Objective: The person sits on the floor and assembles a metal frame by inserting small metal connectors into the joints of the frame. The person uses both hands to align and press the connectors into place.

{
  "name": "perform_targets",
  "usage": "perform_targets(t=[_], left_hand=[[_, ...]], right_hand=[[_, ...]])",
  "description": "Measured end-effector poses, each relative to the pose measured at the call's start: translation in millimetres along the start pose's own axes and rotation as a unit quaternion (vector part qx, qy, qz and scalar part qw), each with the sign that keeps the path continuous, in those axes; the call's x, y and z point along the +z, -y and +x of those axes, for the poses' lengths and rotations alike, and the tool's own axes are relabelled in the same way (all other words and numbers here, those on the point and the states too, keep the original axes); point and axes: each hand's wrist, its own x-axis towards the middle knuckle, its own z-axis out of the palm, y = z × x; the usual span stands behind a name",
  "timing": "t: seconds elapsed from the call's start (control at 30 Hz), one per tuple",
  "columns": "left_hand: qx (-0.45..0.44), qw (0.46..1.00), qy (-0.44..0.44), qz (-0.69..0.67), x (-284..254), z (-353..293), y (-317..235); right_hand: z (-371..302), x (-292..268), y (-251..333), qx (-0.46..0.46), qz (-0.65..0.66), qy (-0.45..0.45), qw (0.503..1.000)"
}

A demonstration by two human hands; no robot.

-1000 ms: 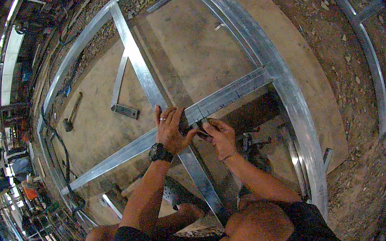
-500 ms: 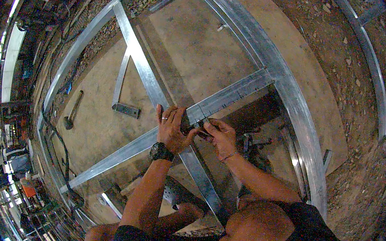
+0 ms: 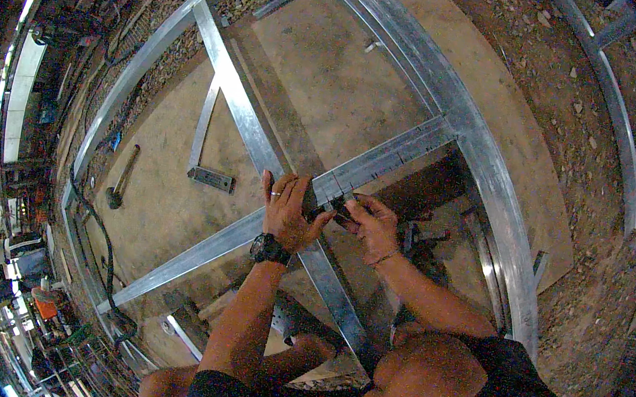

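Not much has moved over the last second: the whole view slides a touch, metalwork and both hands along with it, and our right hand now looks a hair further from our left thumb. Otherwise the pose matches.

Our left hand lies with fingers spread over the spot where the bars meet, thumb reaching toward the other hand. Our right is pinching a small dark piece, too blurred to identify, at the lower edge of the marked metal bar. That bar runs from between our hands, up and right, to the curved-looking frame side.

For doing this bit well, we'd say keep the left palm weighted so nothing creeps, hold the dark piece square to the bar's edge, and look straight down at the dark lines just above the right fingertips, since a slanted view probably misreads them. Small finger moves beat wrist moves here. The L-shaped metal tool sits left of our left hand, with the hammer further out, both well clear of our fingers.
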Motion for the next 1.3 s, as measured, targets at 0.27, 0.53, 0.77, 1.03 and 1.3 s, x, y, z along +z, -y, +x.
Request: perform_targets(t=[0.27, 0.53, 0.77, 1.03, 1.3], left_hand=[[0.002, 1.0, 0.0, 0.013, 2, -2, 2], [0.0, 1.0, 0.003, 0.006, 0, -2, 1], [-0.005, 1.0, 0.024, 0.015, 2, -2, 4], [0.014, 0.999, 0.015, 0.029, 9, -4, 10], [0.016, 1.0, -0.005, 0.017, 8, -6, 11]], right_hand=[[-1, -2, 6, 0.022, 0.042, 0.01, 0.999], [1, -6, 3, 0.016, 0.013, -0.005, 1.0], [-2, -2, 9, 0.023, 0.029, 0.006, 0.999], [2, -8, 7, 0.006, -0.012, 0.025, 1.0], [5, -4, 7, 0.024, 0.001, 0.024, 0.999]])
